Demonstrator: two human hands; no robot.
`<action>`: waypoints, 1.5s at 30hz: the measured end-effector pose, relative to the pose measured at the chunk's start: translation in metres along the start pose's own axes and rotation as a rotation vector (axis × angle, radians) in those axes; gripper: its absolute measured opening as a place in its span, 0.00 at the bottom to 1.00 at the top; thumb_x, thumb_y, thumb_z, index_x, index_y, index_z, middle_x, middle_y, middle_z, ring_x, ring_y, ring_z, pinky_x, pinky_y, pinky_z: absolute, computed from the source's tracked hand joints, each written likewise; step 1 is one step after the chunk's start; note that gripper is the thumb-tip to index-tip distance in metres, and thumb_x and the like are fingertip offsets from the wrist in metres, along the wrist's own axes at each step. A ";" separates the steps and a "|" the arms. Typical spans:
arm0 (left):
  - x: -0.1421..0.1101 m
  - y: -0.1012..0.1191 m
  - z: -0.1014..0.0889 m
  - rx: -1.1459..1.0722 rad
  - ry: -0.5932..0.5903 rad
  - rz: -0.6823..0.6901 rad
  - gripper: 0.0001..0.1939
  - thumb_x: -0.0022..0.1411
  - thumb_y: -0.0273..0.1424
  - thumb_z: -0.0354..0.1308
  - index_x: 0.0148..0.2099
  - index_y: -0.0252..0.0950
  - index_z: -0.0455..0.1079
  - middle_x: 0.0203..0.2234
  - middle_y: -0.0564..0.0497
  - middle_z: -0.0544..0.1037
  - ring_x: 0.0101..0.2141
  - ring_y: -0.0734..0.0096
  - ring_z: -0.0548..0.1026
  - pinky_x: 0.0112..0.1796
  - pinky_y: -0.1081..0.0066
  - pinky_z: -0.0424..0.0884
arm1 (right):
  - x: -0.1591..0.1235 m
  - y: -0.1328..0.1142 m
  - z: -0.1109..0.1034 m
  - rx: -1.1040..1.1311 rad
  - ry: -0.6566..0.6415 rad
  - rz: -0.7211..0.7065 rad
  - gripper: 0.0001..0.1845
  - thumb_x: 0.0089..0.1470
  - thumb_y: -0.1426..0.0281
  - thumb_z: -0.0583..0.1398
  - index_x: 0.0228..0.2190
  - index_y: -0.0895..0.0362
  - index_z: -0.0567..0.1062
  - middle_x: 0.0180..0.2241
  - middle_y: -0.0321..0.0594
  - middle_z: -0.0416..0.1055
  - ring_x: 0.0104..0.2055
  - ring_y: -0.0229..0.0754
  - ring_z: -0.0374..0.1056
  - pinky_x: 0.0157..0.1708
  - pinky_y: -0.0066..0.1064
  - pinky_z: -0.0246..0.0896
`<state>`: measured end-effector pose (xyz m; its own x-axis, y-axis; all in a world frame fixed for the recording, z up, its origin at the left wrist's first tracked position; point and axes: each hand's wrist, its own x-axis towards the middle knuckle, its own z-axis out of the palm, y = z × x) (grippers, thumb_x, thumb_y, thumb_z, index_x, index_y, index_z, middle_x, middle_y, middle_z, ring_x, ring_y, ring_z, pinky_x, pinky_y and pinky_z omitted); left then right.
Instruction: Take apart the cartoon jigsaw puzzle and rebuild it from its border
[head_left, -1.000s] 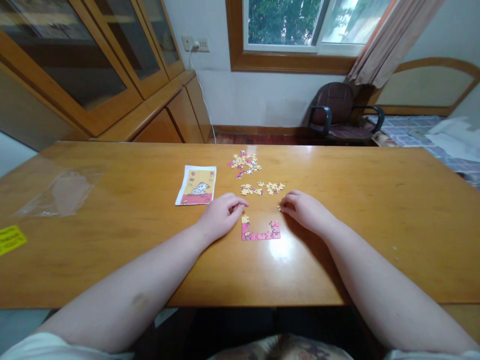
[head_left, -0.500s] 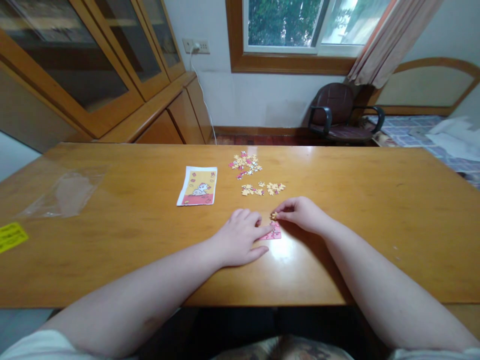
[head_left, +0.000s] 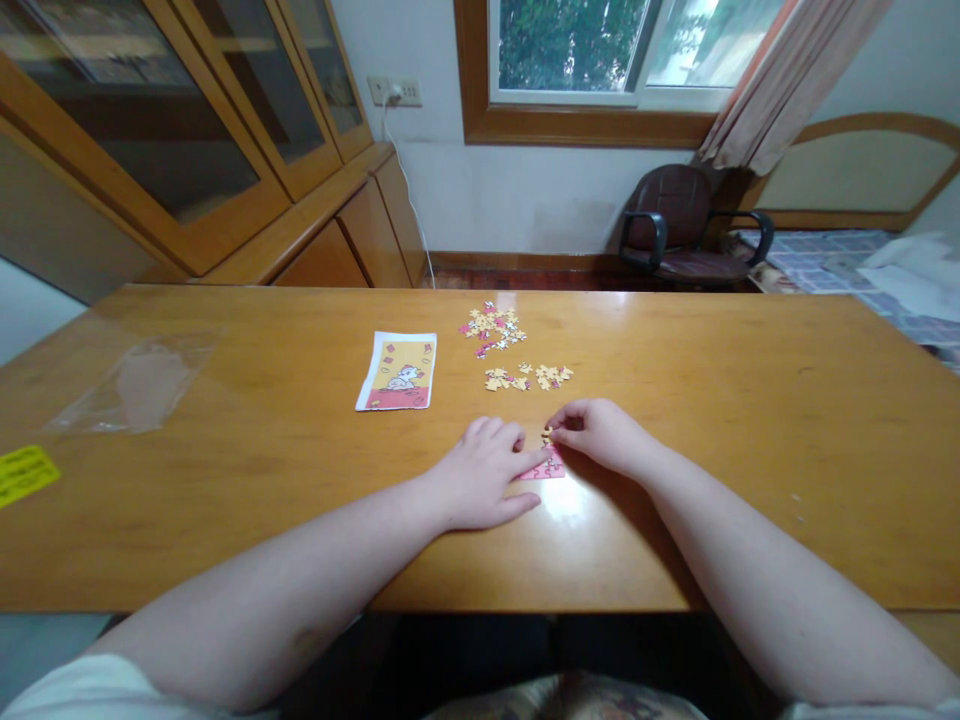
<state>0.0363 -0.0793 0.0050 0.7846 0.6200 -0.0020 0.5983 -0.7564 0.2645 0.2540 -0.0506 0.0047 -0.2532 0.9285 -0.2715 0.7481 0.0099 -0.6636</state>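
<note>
A small pink block of joined jigsaw pieces (head_left: 553,467) lies on the table in front of me. My left hand (head_left: 491,475) rests beside it, index finger stretched over the pink pieces and thumb apart, holding nothing. Thumb and forefinger of my right hand (head_left: 596,432) pinch a yellow puzzle piece (head_left: 547,436) at the top edge of the pink block. Whether that piece is locked in, I cannot tell. Part of the block is hidden under my left hand.
Loose puzzle pieces (head_left: 491,325) lie in a pile farther back, with smaller yellow clusters (head_left: 553,376) nearer. A picture card (head_left: 397,372) of a white cat lies left of them. A clear plastic bag (head_left: 142,385) and a yellow label (head_left: 27,475) are at the far left.
My right hand has shifted very slightly at the block's top edge, still pinching the yellow piece. The left hand stays in place; the whole view has moved a little.
</note>
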 end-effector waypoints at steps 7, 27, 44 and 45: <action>0.000 0.001 0.001 0.035 -0.002 0.002 0.29 0.60 0.50 0.53 0.60 0.45 0.64 0.44 0.45 0.67 0.42 0.56 0.63 0.49 0.53 0.58 | -0.003 -0.004 0.001 -0.090 0.041 -0.012 0.07 0.50 0.72 0.62 0.32 0.56 0.80 0.30 0.38 0.78 0.30 0.38 0.71 0.32 0.28 0.61; -0.001 0.003 0.000 0.033 -0.016 0.007 0.32 0.61 0.50 0.52 0.63 0.42 0.61 0.44 0.44 0.68 0.43 0.55 0.64 0.50 0.53 0.59 | -0.009 -0.008 0.000 -0.243 0.129 -0.038 0.06 0.51 0.69 0.61 0.31 0.55 0.79 0.32 0.39 0.77 0.33 0.40 0.70 0.32 0.29 0.59; -0.018 -0.018 -0.029 0.102 -0.172 -0.303 0.29 0.58 0.47 0.56 0.55 0.34 0.62 0.40 0.40 0.79 0.40 0.48 0.77 0.41 0.57 0.69 | -0.028 -0.014 -0.016 -0.462 -0.120 -0.136 0.21 0.46 0.60 0.65 0.42 0.53 0.71 0.35 0.38 0.76 0.31 0.40 0.69 0.27 0.28 0.53; -0.018 -0.017 -0.029 0.101 -0.175 -0.301 0.29 0.58 0.47 0.56 0.55 0.34 0.62 0.39 0.40 0.79 0.40 0.48 0.77 0.41 0.57 0.69 | -0.028 -0.014 -0.015 -0.467 -0.123 -0.138 0.21 0.46 0.60 0.65 0.42 0.53 0.71 0.34 0.38 0.76 0.31 0.40 0.69 0.27 0.28 0.53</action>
<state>0.0072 -0.0710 0.0282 0.5813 0.7798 -0.2323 0.8131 -0.5673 0.1304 0.2598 -0.0707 0.0323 -0.4185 0.8565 -0.3022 0.8902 0.3208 -0.3236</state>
